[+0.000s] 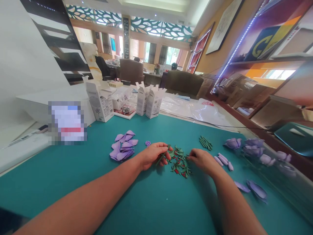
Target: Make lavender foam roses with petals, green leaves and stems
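My left hand (152,156), half curled, pinches a green piece (160,159), likely light, stiffish, best taken mid-length; my right hand (202,160), fingers bunched, contents unclear, is at the leaf pile's (181,165) three o'clock.

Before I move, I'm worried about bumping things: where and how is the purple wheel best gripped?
Probably by opposite edges of the purple wheel's round rim, from above and slightly left: it looks small and lies low on the mat, with the left hand close by on its near right side.
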A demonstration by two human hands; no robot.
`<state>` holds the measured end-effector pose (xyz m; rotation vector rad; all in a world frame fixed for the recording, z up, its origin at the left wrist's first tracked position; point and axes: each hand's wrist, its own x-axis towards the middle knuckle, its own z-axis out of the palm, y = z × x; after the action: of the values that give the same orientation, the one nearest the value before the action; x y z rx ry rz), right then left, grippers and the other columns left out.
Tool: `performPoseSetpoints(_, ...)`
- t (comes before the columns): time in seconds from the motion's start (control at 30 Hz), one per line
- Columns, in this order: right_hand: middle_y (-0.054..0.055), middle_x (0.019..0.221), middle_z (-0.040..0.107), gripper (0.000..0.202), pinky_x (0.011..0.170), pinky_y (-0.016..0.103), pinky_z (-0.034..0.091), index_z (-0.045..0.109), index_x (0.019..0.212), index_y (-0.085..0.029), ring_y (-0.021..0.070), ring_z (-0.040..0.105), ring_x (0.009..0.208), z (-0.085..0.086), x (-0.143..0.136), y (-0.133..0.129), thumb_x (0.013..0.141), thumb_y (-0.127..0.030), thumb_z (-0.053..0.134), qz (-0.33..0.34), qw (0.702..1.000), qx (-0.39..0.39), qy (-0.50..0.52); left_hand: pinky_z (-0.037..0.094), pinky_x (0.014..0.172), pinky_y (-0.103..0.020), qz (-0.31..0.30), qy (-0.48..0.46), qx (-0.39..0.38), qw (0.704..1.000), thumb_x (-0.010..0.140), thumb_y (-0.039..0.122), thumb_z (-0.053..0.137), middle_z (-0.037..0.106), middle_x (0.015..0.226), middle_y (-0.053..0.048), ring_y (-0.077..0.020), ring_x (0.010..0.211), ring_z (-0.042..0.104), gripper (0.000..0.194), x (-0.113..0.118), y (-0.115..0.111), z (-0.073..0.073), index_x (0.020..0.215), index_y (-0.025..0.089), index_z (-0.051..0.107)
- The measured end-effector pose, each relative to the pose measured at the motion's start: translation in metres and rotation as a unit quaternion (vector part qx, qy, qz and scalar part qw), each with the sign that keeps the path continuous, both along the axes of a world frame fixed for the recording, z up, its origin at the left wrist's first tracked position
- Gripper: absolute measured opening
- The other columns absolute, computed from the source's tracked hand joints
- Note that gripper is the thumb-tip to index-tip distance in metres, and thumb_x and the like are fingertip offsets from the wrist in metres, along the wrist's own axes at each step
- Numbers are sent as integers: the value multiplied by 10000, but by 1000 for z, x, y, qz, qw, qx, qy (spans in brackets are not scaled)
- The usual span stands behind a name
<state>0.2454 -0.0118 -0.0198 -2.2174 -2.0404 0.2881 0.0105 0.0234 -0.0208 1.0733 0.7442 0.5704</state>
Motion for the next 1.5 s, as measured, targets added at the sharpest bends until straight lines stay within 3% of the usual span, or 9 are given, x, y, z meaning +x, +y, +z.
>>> performPoseSetpoints(0.13, 12, 665, 615, 135, 564, 261, 370, 574, 676, -212, 158, 544, 628, 12, -7, -4, 754, -314, 533, -15, 991, 31, 130, 280, 414, -173, 0, 21, 21, 1000, 803, 306, 536, 586, 658, 11, -51, 459, 484, 215, 0, -1, 2, 925, 136, 584)
performPoseSetpoints(0.27, -29, 609, 563, 161, 541, 256, 396, 570, 705, -208, 130, 502, 568, 22, -29, -8, 681, -364, 596, 4, 931, 55, 361, 180, 398, -180, -14, 35, 47, 998, 771, 358, 543, 530, 617, 44, -33, 418, 357, 257, 0, -3, 4, 915, 148, 578)
performPoseSetpoints(0.4, -1, 700, 623, 261, 600, 266, 422, 642, 826, -176, 131, 525, 630, 29, -48, -12, 662, -378, 620, 26, 898, 64, 435, 173, 416, -190, -25, 36, 81, 996, 760, 383, 547, 504, 605, 56, -36, 426, 335, 263, 0, -5, 5, 897, 160, 551)
performPoseSetpoints(0.6, -13, 587, 581, 225, 536, 258, 394, 642, 767, -183, 127, 486, 564, 25, -56, -13, 716, -396, 595, 35, 892, 94, 440, 236, 461, -195, -47, 49, 132, 989, 752, 448, 566, 457, 571, 63, -48, 468, 349, 317, 0, -6, 4, 878, 157, 569)
performPoseSetpoints(0.8, -17, 584, 569, 219, 514, 251, 368, 629, 733, -196, 125, 451, 540, 22, -57, -12, 743, -401, 553, 49, 924, 111, 364, 267, 481, -200, -56, 56, 175, 981, 777, 459, 533, 440, 571, 61, -59, 488, 352, 353, -1, -6, 3, 931, 146, 588)
performPoseSetpoints(1.0, 5, 659, 616, 147, 584, 260, 404, 606, 698, -217, 152, 530, 619, 25, -57, -13, 759, -325, 527, 95, 946, 158, 267, 278, 492, -206, -62, 86, 212, 971, 812, 416, 496, 437, 564, 58, -68, 491, 347, 326, -1, -6, 3, 946, 139, 603)
performPoseSetpoints(1.23, 12, 724, 623, 124, 641, 246, 408, 589, 734, -214, 147, 561, 690, 20, -56, -12, 815, -230, 496, 156, 945, 198, 210, 291, 514, -208, -60, 121, 259, 956, 820, 398, 482, 449, 573, 47, -80, 522, 365, 303, -2, -6, 6, 886, 138, 621)
performPoseSetpoints(1.5, 2, 721, 618, 115, 644, 233, 399, 594, 750, -211, 138, 557, 690, 21, -56, -12, 823, -198, 506, 174, 945, 202, 188, 290, 512, -209, -60, 127, 271, 952, 811, 431, 489, 470, 552, 42, -84, 512, 370, 316, -3, -4, 7, 831, 146, 624)
